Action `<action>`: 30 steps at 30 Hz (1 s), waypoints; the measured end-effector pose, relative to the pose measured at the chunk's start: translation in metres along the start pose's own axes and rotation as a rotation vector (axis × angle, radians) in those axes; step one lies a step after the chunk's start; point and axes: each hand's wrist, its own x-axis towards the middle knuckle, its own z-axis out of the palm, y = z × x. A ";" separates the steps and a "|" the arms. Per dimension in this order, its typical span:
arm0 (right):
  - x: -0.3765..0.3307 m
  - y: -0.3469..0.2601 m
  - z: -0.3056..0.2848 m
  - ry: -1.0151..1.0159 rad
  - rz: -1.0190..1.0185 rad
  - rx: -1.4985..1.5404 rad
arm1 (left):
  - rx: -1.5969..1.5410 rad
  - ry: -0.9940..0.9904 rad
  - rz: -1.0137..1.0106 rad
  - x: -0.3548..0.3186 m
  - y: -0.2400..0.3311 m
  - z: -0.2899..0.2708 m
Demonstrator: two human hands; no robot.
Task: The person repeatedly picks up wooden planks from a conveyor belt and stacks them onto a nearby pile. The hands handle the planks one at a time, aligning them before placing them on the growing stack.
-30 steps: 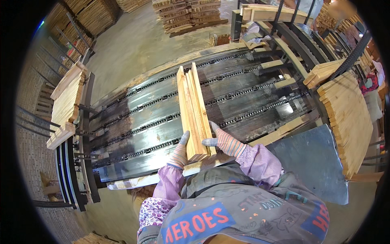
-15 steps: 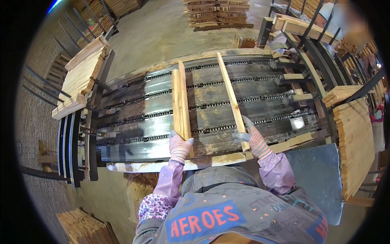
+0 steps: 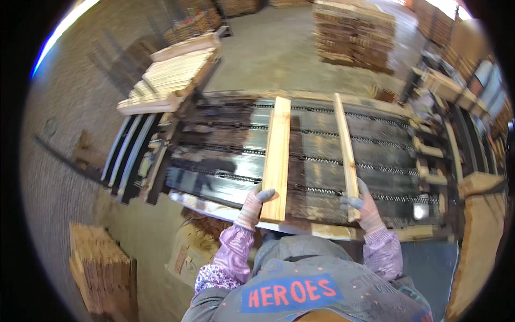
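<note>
My left hand [image 3: 256, 206], in a striped glove with grey fingertips, grips the near end of a pale wooden board [image 3: 277, 161], thumb on its top face. The board's broad face is turned up, and an edge of another board shows along its left side. In my right hand [image 3: 366, 208], gloved alike, is the near end of a narrower wooden board [image 3: 346, 150], the fingers closed about it. Both boards lie lengthwise away from me across a dark metal conveyor table [image 3: 316, 177] with several chains [image 3: 316, 159] running sideways.
A rack at the left holds a row of boards [image 3: 169, 75]. Stacked timber stands at the lower left [image 3: 102, 263], at the right [image 3: 483, 241] and on the far floor [image 3: 351, 32]. Another person's blue sleeve [image 3: 491, 86] shows at the far right.
My view has swung left, so the table sits further right in the picture. The left-hand boards, side by side before, now show one broad face up, mostly covering the other.
</note>
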 end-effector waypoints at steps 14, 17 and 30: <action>0.047 0.006 0.074 -0.221 -0.035 0.138 | -0.016 0.903 1.050 -0.009 0.210 -0.149; 0.040 0.002 0.073 -0.197 -0.048 0.129 | -0.273 0.910 1.049 0.034 0.257 -0.178; 0.030 0.007 0.125 0.007 -0.133 0.162 | 0.447 1.120 0.603 0.157 0.331 -0.315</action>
